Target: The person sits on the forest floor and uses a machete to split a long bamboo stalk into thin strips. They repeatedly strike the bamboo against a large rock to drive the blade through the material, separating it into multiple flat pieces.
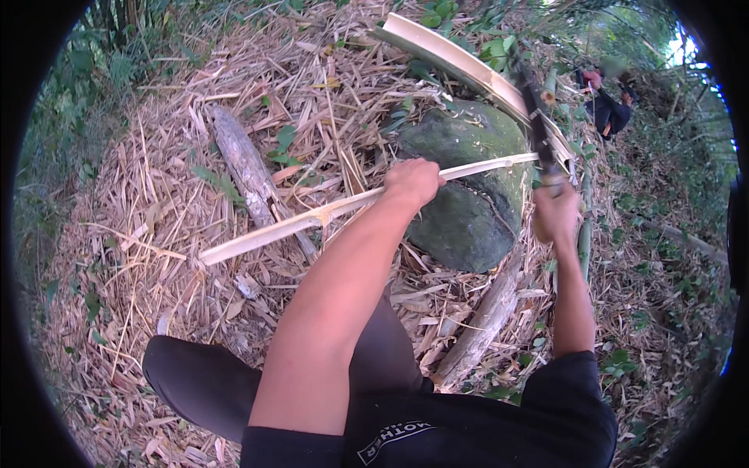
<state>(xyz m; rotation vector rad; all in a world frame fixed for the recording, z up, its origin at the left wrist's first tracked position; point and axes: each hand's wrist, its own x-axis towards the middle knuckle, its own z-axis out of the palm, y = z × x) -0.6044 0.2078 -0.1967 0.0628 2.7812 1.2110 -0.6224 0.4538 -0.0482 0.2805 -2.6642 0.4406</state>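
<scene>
Left hand [413, 182] gripped bamboo strip [312, 218] lying across mossy rock [468, 187]. Right hand [555, 210], beside rock, clenched dark blade [537, 125]. Risk: blade glancing off strip toward left fingers.

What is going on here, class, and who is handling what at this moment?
A person squats on ground covered in dry bamboo litter. The left hand grips a long, pale split bamboo strip that lies across a mossy green rock. The right hand holds a dark long-bladed knife raised above the strip's far end. A wider split bamboo piece lies behind the rock. Another person is farther off, upper right.
</scene>
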